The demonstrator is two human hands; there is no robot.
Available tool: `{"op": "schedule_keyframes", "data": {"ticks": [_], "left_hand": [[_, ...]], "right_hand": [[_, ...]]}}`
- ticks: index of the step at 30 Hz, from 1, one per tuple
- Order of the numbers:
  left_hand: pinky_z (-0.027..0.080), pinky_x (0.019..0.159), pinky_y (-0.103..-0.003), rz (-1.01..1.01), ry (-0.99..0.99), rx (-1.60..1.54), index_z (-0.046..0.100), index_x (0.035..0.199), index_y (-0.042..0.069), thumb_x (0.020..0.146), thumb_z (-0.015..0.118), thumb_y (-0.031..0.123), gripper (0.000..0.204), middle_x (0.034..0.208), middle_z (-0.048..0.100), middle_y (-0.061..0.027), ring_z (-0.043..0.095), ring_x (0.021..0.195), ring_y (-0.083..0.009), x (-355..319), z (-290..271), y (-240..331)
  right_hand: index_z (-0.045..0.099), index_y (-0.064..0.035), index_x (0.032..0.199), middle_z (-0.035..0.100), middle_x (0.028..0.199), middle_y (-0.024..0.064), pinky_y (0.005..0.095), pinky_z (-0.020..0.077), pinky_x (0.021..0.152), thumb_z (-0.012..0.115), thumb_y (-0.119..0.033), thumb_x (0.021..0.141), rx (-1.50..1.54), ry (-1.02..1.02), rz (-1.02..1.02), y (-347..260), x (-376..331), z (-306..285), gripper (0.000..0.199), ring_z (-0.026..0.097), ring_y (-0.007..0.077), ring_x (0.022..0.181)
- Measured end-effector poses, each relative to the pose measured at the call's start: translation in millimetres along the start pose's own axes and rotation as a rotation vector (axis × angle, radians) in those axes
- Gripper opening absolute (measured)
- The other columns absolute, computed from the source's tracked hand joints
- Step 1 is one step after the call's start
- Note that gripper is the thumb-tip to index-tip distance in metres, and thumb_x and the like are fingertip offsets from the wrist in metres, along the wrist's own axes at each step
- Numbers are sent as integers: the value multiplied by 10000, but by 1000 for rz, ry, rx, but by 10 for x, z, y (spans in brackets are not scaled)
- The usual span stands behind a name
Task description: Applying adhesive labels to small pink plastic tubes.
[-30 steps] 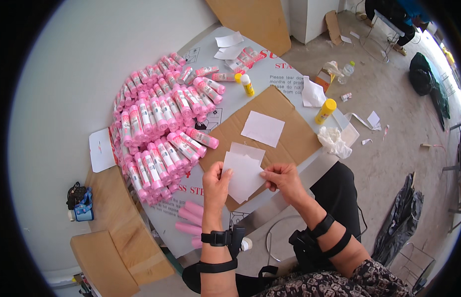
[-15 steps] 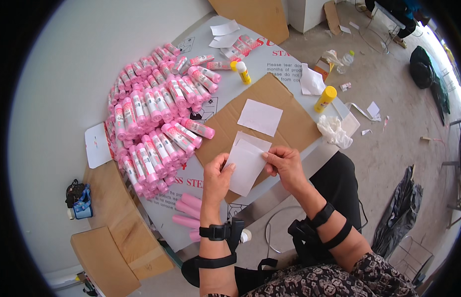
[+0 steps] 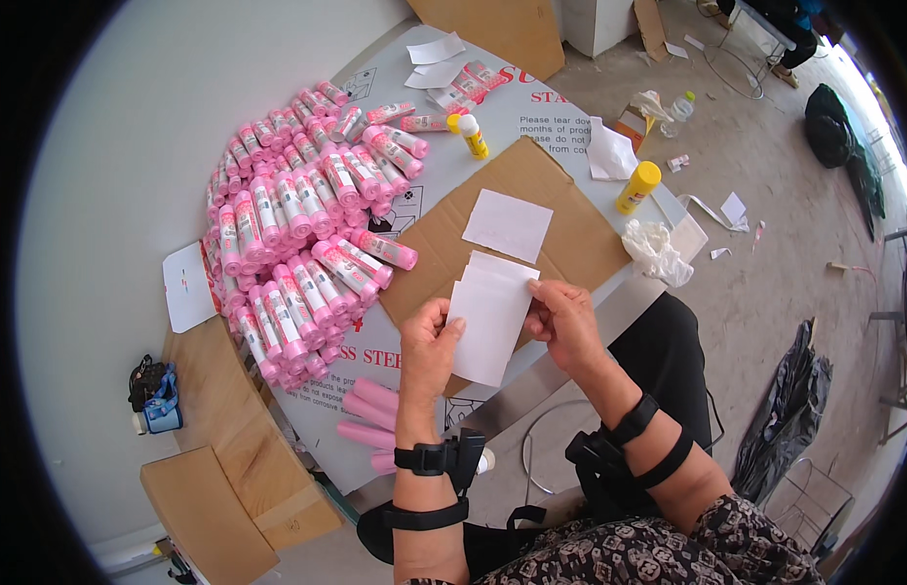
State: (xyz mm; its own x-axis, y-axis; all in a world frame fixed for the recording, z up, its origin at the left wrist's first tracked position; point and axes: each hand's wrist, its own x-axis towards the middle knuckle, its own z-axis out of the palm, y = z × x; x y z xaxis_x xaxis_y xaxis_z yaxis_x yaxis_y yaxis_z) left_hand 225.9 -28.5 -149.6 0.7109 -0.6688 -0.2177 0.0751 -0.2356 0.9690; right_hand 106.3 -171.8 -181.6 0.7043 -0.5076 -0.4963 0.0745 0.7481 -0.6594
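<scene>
A small stack of white paper slips (image 3: pixel 489 327) is held over the near side of a brown cardboard sheet (image 3: pixel 439 232). My left hand (image 3: pixel 429 343) pinches its left edge, thumb on top. At the upper right corner, my right hand (image 3: pixel 563 320) grips the slips between thumb and fingers. The sheets overlap unevenly, with an offset edge showing along the top. Just beyond them another white paper slip (image 3: pixel 508 225) lies flat on the cardboard. To the left is a big pile of pink rolls with printed paper bands (image 3: pixel 302 210).
An open glue stick (image 3: pixel 474 139) stands beyond the cardboard; a larger yellow-capped glue stick (image 3: pixel 638 188) is at right, near a crumpled white plastic bag (image 3: pixel 656 253). Plain pink rolls (image 3: pixel 370 409) lie by my left forearm. Printed labels (image 3: pixel 470 86) and white papers (image 3: pixel 436 60) lie at the far end.
The slips in my hands have turned more upright and lie more squarely over each other. My right hand has shifted slightly right at the corner. The view has moved a little.
</scene>
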Motion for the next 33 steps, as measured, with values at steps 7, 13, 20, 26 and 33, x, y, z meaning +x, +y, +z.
{"op": "schedule_keyframes", "data": {"ticks": [7,13,20,26,33], "left_hand": [[473,681,-222,11,61,261,601,978,-29,856,541,-38,136,818,632,-26,576,726,-69,100,-45,-110],[491,722,-359,25,42,597,602,1010,-39,821,600,39,204,851,632,-179,624,758,-293,179,-116,-165],[490,723,-385,166,216,725,600,953,-29,800,636,71,186,877,629,-182,629,812,-321,601,-380,319],[478,781,-403,462,177,1006,616,927,-16,774,661,84,188,916,633,-176,602,860,-332,1880,-407,832],[425,905,-409,688,65,1417,660,961,49,681,692,49,281,1038,627,-98,516,1074,-316,2937,-151,604]], "right_hand": [[602,-16,763,590,605,57,213,430,444,599,-155,908,-65,-12,51,-24,14,76,201,551,98,490],[565,22,726,584,607,63,229,439,416,652,-25,820,-441,-8,-97,51,120,153,137,580,108,490],[523,101,1027,607,633,129,320,481,451,704,-62,766,-651,50,-222,73,200,148,357,622,214,497],[337,121,1257,610,735,256,478,496,526,691,-127,783,-1191,-60,-527,2,53,77,641,598,450,605],[433,80,1181,600,750,229,442,489,478,684,-135,787,-1261,-105,-531,-306,70,-29,515,606,388,585]]}}
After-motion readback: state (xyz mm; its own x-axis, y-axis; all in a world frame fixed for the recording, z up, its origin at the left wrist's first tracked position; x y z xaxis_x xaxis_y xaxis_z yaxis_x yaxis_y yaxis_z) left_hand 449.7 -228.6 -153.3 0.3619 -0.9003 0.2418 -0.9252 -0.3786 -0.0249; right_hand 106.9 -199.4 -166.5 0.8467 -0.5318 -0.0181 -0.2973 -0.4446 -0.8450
